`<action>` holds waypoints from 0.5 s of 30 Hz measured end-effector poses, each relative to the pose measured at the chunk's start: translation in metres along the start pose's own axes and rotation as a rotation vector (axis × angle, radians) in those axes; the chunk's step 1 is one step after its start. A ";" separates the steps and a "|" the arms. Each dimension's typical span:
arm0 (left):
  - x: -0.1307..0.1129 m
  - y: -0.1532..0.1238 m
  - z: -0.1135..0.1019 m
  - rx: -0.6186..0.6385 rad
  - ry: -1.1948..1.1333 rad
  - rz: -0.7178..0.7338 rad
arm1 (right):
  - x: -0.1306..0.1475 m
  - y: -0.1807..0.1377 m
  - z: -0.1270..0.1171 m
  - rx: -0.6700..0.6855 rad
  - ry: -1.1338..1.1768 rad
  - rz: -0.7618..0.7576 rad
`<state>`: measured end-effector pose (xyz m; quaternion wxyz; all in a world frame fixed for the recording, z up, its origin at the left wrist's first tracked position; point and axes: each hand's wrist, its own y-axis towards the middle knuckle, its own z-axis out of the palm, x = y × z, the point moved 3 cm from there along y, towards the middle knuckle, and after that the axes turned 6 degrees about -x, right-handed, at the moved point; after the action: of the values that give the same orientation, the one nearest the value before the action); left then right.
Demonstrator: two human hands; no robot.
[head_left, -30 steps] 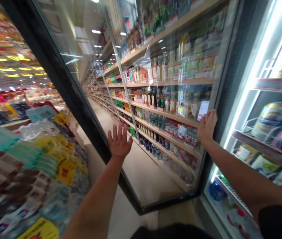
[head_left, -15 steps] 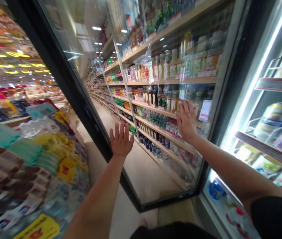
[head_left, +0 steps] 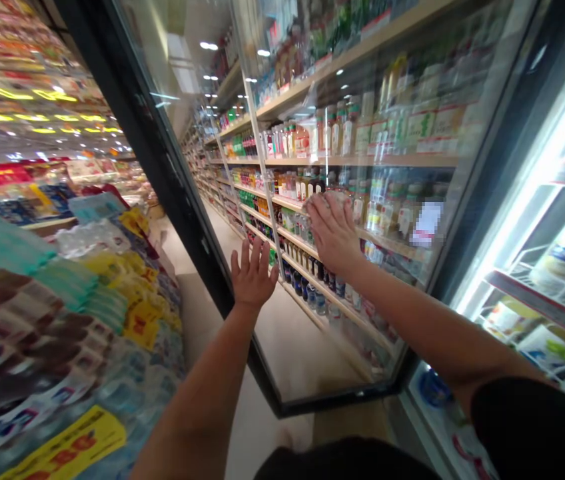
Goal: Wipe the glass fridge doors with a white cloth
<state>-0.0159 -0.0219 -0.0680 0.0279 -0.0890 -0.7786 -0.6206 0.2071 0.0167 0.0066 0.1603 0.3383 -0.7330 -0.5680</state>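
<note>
A glass fridge door with a black frame stands swung out in front of me. My left hand rests against the glass beside the left frame edge, fingers spread and holding nothing. My right hand lies on the middle of the pane, its palm turned to the glass. Beneath its fingers a pale cloth shows along the upper edge; most of it is hidden by the hand. A small whitish label is on the pane to the right of that hand.
Through the glass, or mirrored in it, shelves of bottles recede. At right are the lit fridge shelves with packaged goods. Piled packs and a yellow price sign occupy the left. Pale floor lies below.
My right hand has slid left across the glass, nearer my left hand. The left hand keeps its place by the frame. The view has shifted slightly.
</note>
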 end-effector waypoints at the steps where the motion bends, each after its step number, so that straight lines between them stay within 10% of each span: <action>1: -0.001 0.000 0.000 -0.008 0.005 0.007 | 0.004 0.003 0.002 -0.010 0.003 0.007; 7: -0.002 0.001 -0.001 -0.017 0.002 0.033 | 0.026 -0.006 0.012 0.061 0.082 -0.216; 15: -0.002 0.001 -0.002 -0.001 0.039 0.029 | 0.028 0.024 0.008 -0.017 0.076 -0.098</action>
<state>-0.0142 -0.0238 -0.0671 0.0520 -0.0881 -0.7762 -0.6222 0.1744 0.0071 0.0227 0.1630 0.3937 -0.7040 -0.5681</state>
